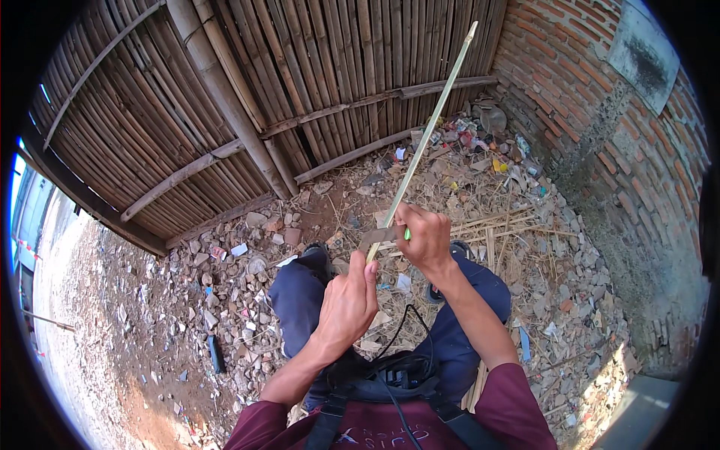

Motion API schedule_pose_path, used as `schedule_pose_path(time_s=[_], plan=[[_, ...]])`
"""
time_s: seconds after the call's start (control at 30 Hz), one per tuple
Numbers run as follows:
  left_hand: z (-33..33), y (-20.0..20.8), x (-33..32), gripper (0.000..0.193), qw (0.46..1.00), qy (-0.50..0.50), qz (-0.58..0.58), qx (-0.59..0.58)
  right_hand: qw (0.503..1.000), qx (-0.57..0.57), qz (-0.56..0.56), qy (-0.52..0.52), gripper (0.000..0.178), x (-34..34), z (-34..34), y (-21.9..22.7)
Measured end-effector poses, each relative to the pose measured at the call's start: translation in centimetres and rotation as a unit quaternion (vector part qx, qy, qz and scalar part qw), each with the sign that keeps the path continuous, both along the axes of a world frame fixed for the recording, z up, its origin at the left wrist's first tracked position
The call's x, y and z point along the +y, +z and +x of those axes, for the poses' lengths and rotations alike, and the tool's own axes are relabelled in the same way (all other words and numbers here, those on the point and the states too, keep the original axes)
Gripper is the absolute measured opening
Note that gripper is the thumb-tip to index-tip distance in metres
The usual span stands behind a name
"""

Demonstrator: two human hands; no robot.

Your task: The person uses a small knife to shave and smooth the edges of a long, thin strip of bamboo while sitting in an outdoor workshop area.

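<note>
A long pale-green bamboo strip [431, 127] slants away from me, up and to the right. Its near end is pinched between the thumb and fingers of my left hand [349, 304]. My right hand [425, 238] is closed round a knife, whose green handle end [407, 234] peeks out of the fist. The broad, brownish blade [379, 237] lies across the strip just beyond my left fingertips and touches it. Most of the handle is hidden by my right fingers.
Between my knees and the bamboo wall [337, 67] lies rubble with litter. Cut strips and shavings [502, 225] are scattered right of my hands. A brick wall [592, 97] rises at the right. A black cable [397, 330] loops over my lap.
</note>
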State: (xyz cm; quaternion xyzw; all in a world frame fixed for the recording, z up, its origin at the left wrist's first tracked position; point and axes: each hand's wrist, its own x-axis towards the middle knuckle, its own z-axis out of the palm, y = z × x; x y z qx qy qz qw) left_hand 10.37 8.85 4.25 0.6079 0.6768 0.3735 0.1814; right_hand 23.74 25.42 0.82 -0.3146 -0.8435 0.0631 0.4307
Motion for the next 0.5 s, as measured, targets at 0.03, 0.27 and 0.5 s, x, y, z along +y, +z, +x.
schedule_pose_path(time_s=[0.03,0.27,0.5], plan=[[0.0,-0.1,0.0,0.023,1.000,0.000,0.000,0.000,1.000,0.000,0.000,0.000,0.012,0.0,0.0,0.0],[0.0,-0.2,-0.3,0.023,0.999,0.016,-0.006,0.037,0.999,-0.001,0.026,-0.022,0.011,0.7,-0.2,0.0],[-0.1,0.0,-0.5,0.023,0.998,0.029,-0.029,0.055,0.997,-0.001,0.058,-0.049,0.011,1.3,-0.4,-0.3]])
